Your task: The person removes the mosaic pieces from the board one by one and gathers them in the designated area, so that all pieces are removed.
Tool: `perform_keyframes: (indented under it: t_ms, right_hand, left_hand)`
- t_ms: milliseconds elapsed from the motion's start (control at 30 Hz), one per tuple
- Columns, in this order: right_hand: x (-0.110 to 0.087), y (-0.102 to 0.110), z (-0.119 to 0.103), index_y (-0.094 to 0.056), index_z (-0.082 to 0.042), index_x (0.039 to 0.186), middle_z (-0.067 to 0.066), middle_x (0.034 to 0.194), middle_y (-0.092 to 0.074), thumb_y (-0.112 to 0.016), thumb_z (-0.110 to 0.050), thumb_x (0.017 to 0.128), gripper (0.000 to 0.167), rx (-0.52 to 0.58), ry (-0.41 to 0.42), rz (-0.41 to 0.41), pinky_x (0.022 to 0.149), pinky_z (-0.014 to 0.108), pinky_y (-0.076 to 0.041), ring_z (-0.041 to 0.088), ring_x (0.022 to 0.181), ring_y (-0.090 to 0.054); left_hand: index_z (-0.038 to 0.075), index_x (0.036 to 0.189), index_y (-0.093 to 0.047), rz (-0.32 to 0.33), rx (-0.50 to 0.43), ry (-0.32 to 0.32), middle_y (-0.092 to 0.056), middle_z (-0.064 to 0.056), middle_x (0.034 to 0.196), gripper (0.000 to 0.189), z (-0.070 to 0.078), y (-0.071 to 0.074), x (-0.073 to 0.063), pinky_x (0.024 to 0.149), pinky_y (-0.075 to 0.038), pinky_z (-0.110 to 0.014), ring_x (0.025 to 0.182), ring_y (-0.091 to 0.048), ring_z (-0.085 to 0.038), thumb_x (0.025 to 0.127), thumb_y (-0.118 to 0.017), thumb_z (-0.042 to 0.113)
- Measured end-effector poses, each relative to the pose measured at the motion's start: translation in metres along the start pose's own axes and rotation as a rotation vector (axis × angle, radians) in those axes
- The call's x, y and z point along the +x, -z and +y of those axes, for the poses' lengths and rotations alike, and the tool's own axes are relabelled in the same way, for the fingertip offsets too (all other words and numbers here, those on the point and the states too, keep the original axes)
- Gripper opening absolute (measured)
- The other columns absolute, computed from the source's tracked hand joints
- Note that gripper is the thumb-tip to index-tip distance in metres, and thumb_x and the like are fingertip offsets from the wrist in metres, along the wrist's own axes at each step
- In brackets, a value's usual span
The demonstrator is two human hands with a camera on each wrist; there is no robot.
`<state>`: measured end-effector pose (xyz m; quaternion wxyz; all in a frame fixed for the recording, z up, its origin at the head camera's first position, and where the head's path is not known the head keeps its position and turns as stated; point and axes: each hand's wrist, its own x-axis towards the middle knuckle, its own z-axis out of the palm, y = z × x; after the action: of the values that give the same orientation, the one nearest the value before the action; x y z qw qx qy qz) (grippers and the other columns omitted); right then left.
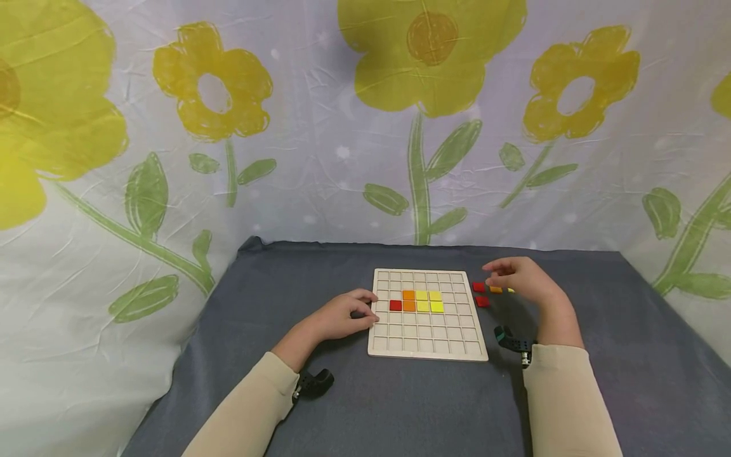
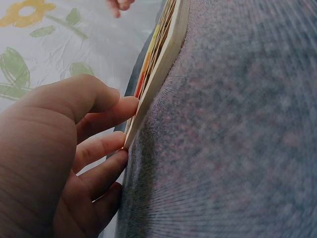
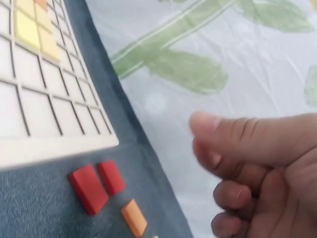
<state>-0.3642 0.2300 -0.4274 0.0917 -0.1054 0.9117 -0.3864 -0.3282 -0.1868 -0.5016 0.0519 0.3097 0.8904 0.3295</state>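
A square wooden grid board lies on the dark cloth. On it sit a red tile, two orange tiles to its right, then several yellow tiles. My left hand rests its fingertips against the board's left edge; the left wrist view has the fingers at that edge. Beyond the board's right side, my right hand is raised over loose tiles, fingers loosely bent, nothing visible in them. Below it are two red tiles, an orange tile and a partly hidden yellow tile.
The grey-blue cloth covers the table and ends at the back before a white curtain printed with yellow flowers. Each wrist wears a dark strapped device, one at the left wrist and one at the right.
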Motion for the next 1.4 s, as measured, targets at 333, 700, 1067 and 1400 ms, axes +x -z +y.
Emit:
perform_keyframes:
  t_ms: [333, 700, 1067, 1400]
  right_hand:
    - [0.007, -0.005, -0.021, -0.065, -0.004, 0.136, 0.013, 0.105, -0.062, -0.070, -0.029, 0.100, 0.043, 0.073, 0.139, 0.058, 0.066, 0.034, -0.047, 0.020, 0.077, -0.051]
    - [0.018, -0.038, -0.057, -0.067, -0.006, 0.133, 0.010, 0.099, -0.062, -0.069, -0.020, 0.101, 0.035, 0.107, 0.293, -0.016, 0.064, 0.033, -0.042, 0.020, 0.069, -0.048]
    - [0.026, -0.072, -0.069, -0.068, -0.007, 0.132, 0.005, 0.103, -0.061, -0.070, -0.022, 0.100, 0.036, 0.043, 0.305, -0.052, 0.070, 0.040, -0.036, 0.024, 0.079, -0.043]
    - [0.037, -0.104, -0.072, -0.071, -0.004, 0.129, 0.004, 0.105, -0.064, -0.071, -0.021, 0.100, 0.033, -0.112, 0.205, -0.091, 0.068, 0.037, -0.039, 0.024, 0.080, -0.047]
  left_hand:
    - [0.016, 0.102, -0.081, -0.003, 0.005, 0.021, -0.057, -0.003, 0.141, 0.013, 0.002, 0.000, 0.000, 0.100, -0.048, -0.040, 0.125, -0.056, -0.022, 0.100, -0.070, 0.023]
    - [0.015, 0.102, -0.081, 0.005, -0.017, -0.013, -0.057, -0.005, 0.141, 0.013, -0.001, 0.000, 0.000, 0.099, -0.049, -0.041, 0.123, -0.057, -0.022, 0.100, -0.070, 0.021]
    - [0.016, 0.100, -0.081, 0.004, -0.015, -0.012, -0.057, -0.005, 0.141, 0.013, -0.001, 0.001, 0.000, 0.099, -0.048, -0.041, 0.123, -0.057, -0.022, 0.100, -0.069, 0.021]
    - [0.015, 0.101, -0.082, 0.000, -0.015, -0.021, -0.057, -0.006, 0.140, 0.014, 0.002, 0.002, 0.000, 0.101, -0.047, -0.044, 0.123, -0.057, -0.024, 0.101, -0.069, 0.021]
